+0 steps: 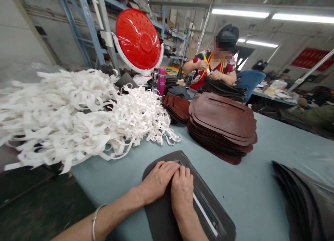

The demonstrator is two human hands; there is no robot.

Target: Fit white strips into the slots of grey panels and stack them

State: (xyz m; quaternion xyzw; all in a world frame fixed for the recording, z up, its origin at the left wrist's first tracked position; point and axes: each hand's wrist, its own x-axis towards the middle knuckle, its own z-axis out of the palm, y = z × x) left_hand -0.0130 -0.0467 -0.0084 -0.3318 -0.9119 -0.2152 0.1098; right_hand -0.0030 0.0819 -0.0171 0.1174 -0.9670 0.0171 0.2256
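A black leather panel [161,216] with rounded corners and a long slot [206,202] lies on the table before me. A narrow white strip [205,215] runs along the slot's edge and disappears under my right hand. My left hand [158,180] rests on the panel, its fingers bent over the slot's far end. Close against it, my right hand [182,189] has its fingers curled down at the same edge. Both hands appear to pinch the panel there; the fingertips are partly hidden.
Tangled white strips [86,119] heap up at the left. Beyond the panel stand brown leather pieces [221,119] in a stack. More black pieces [308,202] lie at the right edge. A purple bottle [161,81] and red round heater [138,39] stand behind. A co-worker [211,67] holds a yellow-handled brush.
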